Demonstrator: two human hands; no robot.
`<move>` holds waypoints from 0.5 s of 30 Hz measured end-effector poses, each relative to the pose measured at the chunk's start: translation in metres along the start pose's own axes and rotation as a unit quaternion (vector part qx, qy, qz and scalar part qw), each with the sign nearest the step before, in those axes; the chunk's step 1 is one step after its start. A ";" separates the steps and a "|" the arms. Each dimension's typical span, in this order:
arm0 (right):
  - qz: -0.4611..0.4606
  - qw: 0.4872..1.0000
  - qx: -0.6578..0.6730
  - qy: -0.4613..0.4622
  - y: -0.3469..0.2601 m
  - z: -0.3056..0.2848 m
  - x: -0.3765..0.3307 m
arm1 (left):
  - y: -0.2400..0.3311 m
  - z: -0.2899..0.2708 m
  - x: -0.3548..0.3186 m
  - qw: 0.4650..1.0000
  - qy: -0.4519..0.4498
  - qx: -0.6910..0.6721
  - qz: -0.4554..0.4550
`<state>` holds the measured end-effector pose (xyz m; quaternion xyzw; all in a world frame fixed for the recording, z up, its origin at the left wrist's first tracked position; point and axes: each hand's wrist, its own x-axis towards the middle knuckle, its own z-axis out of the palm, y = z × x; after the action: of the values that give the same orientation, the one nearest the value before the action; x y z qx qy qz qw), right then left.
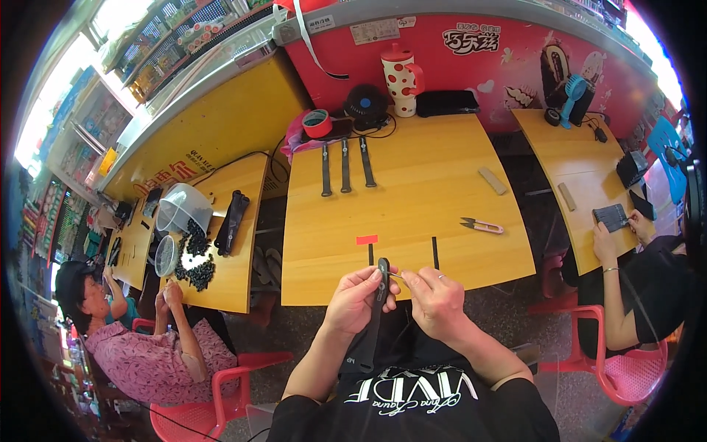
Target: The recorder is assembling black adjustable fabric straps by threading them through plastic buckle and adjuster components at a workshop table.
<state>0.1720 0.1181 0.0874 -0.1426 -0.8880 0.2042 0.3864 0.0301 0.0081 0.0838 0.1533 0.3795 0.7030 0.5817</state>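
Note:
My left hand grips a black strap near its rounded upper end, and the rest of the strap hangs toward my lap. Pinched in my right hand is a thin metal tool, its tip meeting the strap's rounded end; its exact kind is too small to make out. Just beyond my hands lie a piece of red tape and two narrow black strips. Thread snips with pinkish handles rest to the right. Farther off, three similar black straps lie side by side.
A beige block lies at the table's right. Along the back stand a tape roll, a black fan and a dotted tumbler. Co-workers sit at side tables; the left one holds tubs and small black pieces.

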 end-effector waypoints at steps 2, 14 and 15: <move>0.001 1.000 -0.002 0.003 0.001 0.001 0.000 | 0.000 0.000 0.000 1.000 -0.007 -0.008 -0.001; -0.052 0.998 -0.047 -0.008 0.002 -0.006 0.004 | -0.003 -0.002 0.001 1.000 0.003 0.019 0.009; -0.087 0.993 -0.081 -0.018 0.002 -0.007 0.005 | -0.004 -0.002 0.001 1.000 0.002 0.019 0.008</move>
<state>0.1746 0.1242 0.0939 -0.0917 -0.9175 0.0997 0.3740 0.0313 0.0082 0.0795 0.1657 0.3925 0.7009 0.5720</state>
